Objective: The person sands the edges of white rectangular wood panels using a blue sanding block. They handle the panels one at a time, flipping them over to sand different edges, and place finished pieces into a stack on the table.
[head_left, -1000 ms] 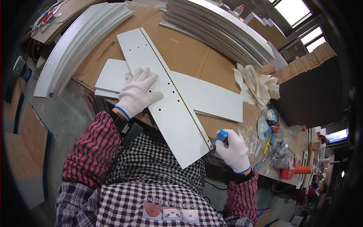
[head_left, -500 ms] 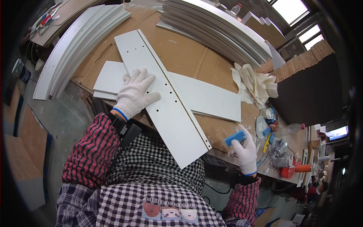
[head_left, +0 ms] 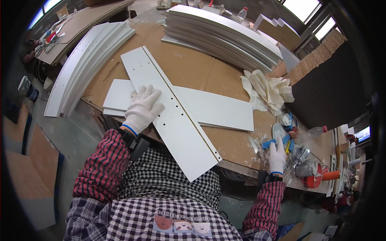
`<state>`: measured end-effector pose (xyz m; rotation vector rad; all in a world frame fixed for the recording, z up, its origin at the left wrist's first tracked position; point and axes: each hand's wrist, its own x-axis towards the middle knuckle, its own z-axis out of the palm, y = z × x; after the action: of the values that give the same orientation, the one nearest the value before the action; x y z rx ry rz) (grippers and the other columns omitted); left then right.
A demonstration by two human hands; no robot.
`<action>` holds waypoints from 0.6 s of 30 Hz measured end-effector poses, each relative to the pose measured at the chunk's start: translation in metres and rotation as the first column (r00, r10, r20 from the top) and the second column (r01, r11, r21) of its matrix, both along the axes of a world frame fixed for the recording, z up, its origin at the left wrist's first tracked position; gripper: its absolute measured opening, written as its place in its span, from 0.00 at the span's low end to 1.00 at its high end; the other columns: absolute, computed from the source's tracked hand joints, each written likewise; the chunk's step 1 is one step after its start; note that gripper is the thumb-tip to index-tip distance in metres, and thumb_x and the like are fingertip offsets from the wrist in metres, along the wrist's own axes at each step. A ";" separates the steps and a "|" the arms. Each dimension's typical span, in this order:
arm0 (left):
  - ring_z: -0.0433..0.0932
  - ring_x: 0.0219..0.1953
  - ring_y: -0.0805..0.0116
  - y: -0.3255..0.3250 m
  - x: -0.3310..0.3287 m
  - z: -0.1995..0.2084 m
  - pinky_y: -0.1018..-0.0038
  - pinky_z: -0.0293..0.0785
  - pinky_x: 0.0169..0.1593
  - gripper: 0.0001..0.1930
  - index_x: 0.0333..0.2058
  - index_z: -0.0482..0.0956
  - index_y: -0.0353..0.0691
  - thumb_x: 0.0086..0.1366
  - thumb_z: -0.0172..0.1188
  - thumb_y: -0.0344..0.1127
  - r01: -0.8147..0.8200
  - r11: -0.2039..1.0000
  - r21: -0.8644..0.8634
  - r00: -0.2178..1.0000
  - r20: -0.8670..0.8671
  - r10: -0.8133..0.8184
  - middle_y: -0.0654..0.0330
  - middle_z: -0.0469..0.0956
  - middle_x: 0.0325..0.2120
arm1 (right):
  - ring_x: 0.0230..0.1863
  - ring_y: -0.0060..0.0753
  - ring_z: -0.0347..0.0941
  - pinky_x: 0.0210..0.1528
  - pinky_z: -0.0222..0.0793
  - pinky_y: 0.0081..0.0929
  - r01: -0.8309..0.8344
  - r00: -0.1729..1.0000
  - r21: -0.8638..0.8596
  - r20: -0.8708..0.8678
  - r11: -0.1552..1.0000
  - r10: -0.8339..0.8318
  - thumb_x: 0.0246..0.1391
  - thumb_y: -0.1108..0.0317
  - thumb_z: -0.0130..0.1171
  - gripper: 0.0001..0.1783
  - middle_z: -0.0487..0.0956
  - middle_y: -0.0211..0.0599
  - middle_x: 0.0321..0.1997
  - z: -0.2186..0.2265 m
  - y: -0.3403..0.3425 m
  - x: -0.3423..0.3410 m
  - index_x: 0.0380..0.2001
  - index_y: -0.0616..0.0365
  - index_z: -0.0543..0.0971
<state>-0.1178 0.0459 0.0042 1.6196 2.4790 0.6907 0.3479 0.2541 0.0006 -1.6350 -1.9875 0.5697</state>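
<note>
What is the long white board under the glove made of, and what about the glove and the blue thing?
The long white board looks like laminated wood panel: smooth matte white face, drilled holes, a groove. The left hand wears a knitted glove, probably cotton, with ribbed weave. The blue thing at the right hand looks plastic; too small for certainty.

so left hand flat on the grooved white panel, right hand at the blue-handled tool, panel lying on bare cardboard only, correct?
Not quite. The head view shows the grooved white panel lying crosswise over another white board, not only on cardboard. Left hand and right hand are as stated.
</note>
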 end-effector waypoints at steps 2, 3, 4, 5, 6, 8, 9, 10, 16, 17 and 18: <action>0.51 0.67 0.39 -0.005 -0.005 -0.011 0.51 0.41 0.68 0.26 0.55 0.72 0.39 0.61 0.56 0.48 -0.017 0.996 0.091 1.000 0.014 0.016 0.41 0.60 0.62 | 0.58 0.54 0.66 0.60 0.61 0.39 -0.053 0.980 0.214 0.200 0.975 0.010 0.57 0.66 0.54 0.28 0.69 0.52 0.58 0.017 -0.015 -0.017 0.62 0.57 0.65; 0.51 0.67 0.38 -0.007 -0.006 -0.005 0.51 0.40 0.69 0.26 0.55 0.72 0.40 0.61 0.56 0.47 -0.001 0.994 0.106 0.999 0.046 -0.004 0.40 0.61 0.61 | 0.58 0.53 0.65 0.60 0.61 0.38 -0.042 0.980 0.272 0.199 0.961 -0.014 0.56 0.68 0.55 0.28 0.69 0.52 0.58 0.019 -0.019 -0.022 0.61 0.56 0.66; 0.51 0.66 0.37 -0.010 -0.006 0.000 0.51 0.38 0.69 0.25 0.55 0.72 0.40 0.62 0.56 0.46 0.011 0.993 0.119 0.997 0.077 -0.020 0.39 0.62 0.61 | 0.59 0.52 0.65 0.60 0.62 0.38 -0.039 0.994 0.238 0.109 0.970 0.013 0.56 0.68 0.56 0.27 0.69 0.51 0.58 0.030 -0.028 -0.034 0.60 0.57 0.68; 0.57 0.65 0.41 -0.013 -0.007 0.003 0.54 0.46 0.67 0.24 0.54 0.72 0.39 0.63 0.56 0.43 0.020 0.989 0.148 0.994 0.107 -0.036 0.41 0.64 0.60 | 0.58 0.51 0.65 0.59 0.62 0.38 -0.029 0.994 0.241 0.108 0.970 0.003 0.56 0.69 0.56 0.27 0.68 0.51 0.58 0.034 -0.034 -0.037 0.59 0.57 0.68; 0.62 0.63 0.45 -0.013 -0.008 0.001 0.56 0.54 0.66 0.22 0.54 0.72 0.37 0.63 0.56 0.40 0.039 0.982 0.185 0.988 0.138 -0.065 0.42 0.66 0.59 | 0.54 0.48 0.70 0.56 0.65 0.35 -0.044 0.995 0.312 0.101 0.949 0.013 0.56 0.70 0.56 0.24 0.71 0.49 0.55 0.025 -0.036 -0.032 0.57 0.58 0.71; 0.73 0.53 0.60 -0.017 -0.009 -0.026 0.70 0.66 0.57 0.18 0.51 0.76 0.37 0.64 0.55 0.36 -0.191 0.861 0.471 0.753 0.633 -0.180 0.50 0.76 0.49 | 0.44 0.37 0.74 0.49 0.69 0.31 -0.065 0.993 0.220 -0.086 0.973 0.086 0.58 0.70 0.55 0.12 0.77 0.44 0.41 0.027 -0.052 -0.047 0.43 0.63 0.77; 0.74 0.50 0.65 -0.025 -0.002 -0.014 0.74 0.69 0.54 0.17 0.51 0.76 0.36 0.65 0.54 0.35 -0.232 0.882 0.410 0.707 0.694 -0.137 0.53 0.78 0.46 | 0.35 0.31 0.76 0.38 0.71 0.27 -0.103 0.988 0.266 -0.081 0.959 0.128 0.59 0.68 0.55 0.09 0.78 0.40 0.32 0.024 -0.063 -0.056 0.38 0.64 0.78; 0.76 0.47 0.71 -0.035 0.006 0.000 0.79 0.71 0.51 0.17 0.51 0.76 0.35 0.66 0.53 0.34 -0.271 0.898 0.346 0.654 0.751 -0.092 0.56 0.79 0.44 | 0.23 0.24 0.75 0.25 0.68 0.22 -0.092 0.967 -0.177 -0.250 0.980 0.045 0.60 0.66 0.54 0.11 0.77 0.36 0.23 0.039 -0.083 -0.072 0.34 0.64 0.79; 0.75 0.48 0.75 -0.081 0.026 0.000 0.78 0.69 0.54 0.15 0.50 0.76 0.34 0.68 0.53 0.35 -0.225 0.943 0.247 0.277 0.944 -0.181 0.60 0.79 0.45 | 0.36 0.38 0.79 0.35 0.79 0.35 -0.567 0.817 -0.816 -0.541 0.111 0.197 0.62 0.48 0.51 0.30 0.79 0.52 0.45 -0.007 -0.139 -0.107 0.50 0.68 0.71; 0.75 0.48 0.74 -0.085 0.030 -0.001 0.77 0.70 0.55 0.16 0.50 0.76 0.34 0.68 0.53 0.35 -0.192 0.945 0.265 0.242 0.946 -0.216 0.60 0.78 0.46 | 0.35 0.38 0.79 0.35 0.78 0.34 -0.654 0.749 -0.755 -0.639 0.042 0.174 0.62 0.49 0.50 0.29 0.80 0.49 0.44 -0.015 -0.141 -0.111 0.50 0.68 0.71; 0.75 0.47 0.75 -0.086 0.031 -0.010 0.77 0.70 0.53 0.17 0.51 0.75 0.33 0.68 0.54 0.36 -0.180 0.944 0.275 0.166 0.955 -0.247 0.60 0.78 0.46 | 0.34 0.38 0.79 0.36 0.78 0.32 -0.730 0.673 -0.683 -0.726 -0.027 0.140 0.63 0.49 0.49 0.28 0.80 0.46 0.44 -0.024 -0.141 -0.114 0.49 0.68 0.71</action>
<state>-0.0864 -0.0404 -0.0062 0.6747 1.2803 1.5754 0.2340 0.1126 -0.0234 -0.8973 -1.6587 2.8007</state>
